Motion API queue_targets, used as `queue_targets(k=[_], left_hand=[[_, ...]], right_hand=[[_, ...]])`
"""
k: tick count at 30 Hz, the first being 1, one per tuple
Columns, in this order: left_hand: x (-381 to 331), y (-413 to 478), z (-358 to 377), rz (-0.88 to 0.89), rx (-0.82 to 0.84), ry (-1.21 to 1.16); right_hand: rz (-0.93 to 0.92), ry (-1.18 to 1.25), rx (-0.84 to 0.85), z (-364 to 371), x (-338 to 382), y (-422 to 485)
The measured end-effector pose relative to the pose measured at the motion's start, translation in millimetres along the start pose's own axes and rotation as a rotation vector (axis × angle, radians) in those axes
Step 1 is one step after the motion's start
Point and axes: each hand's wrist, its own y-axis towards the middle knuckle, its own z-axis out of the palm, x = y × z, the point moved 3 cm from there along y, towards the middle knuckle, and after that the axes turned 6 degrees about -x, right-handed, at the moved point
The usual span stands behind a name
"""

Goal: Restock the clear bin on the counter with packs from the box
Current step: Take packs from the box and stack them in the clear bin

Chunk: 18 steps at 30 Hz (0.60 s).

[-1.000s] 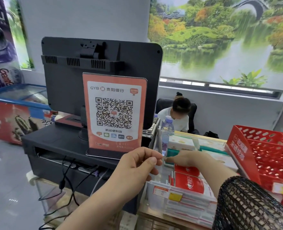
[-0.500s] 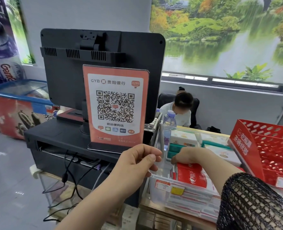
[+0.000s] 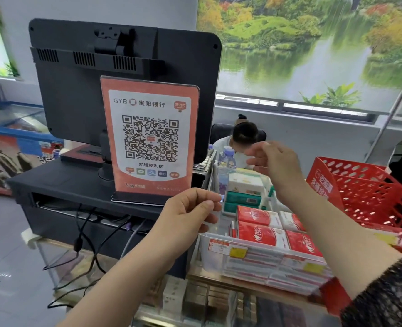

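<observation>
The clear bin stands on the counter, right of the monitor stand. Red packs fill its near rows, green packs and a white pack lie further back. My left hand pinches the bin's clear upright panel at the left side, seemingly its raised lid. Above the back of the bin my right hand hovers with fingers apart and nothing in it. No box is in view.
A red perforated basket stands close on the bin's right. A water bottle is behind the bin. An orange QR sign and a black monitor stand left. A person sits behind the counter.
My right hand has lifted out of the bin's back rows and now hangs above them, empty. My left hand keeps its pinch on the clear panel.
</observation>
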Motion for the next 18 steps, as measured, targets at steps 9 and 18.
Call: queue_targets(k=[9, 18], left_hand=[[13.3, -22.8, -12.6, -0.027, 0.045, -0.023], [101.7, -85.0, -56.5, -0.223, 0.256, 0.148]], right_hand=[[-0.312, -0.020, 0.090, 22.8, -12.7, -144.1], [-0.018, -0.106, 0.320, 38.4, -105.1, -252.7]])
